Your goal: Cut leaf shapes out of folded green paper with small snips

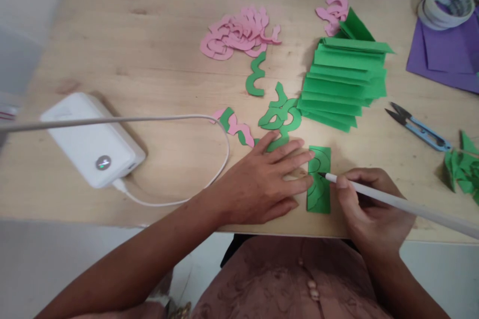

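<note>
My left hand (267, 179) lies flat with its fingers spread, fingertips touching the left edge of a small green paper rectangle (319, 199). Dark curved lines are drawn on that paper. Between the thumb and fingers of my right hand (374, 209) is a white pen (396, 200), its black tip at the middle of the green paper. Just beyond my left hand are green cut-out paper pieces (280, 114), partly under the fingers. A pink wavy strip (245, 133) overlaps green ones beside them.
A pile of pink cut-outs (239, 32) and folded green paper strips (344, 79) lie farther back. Blue thread snips (419, 127), green scraps (464, 169), tape rolls (449, 2) and purple paper (445, 50) are at right. A white power bank (93, 139) with a cable is at left.
</note>
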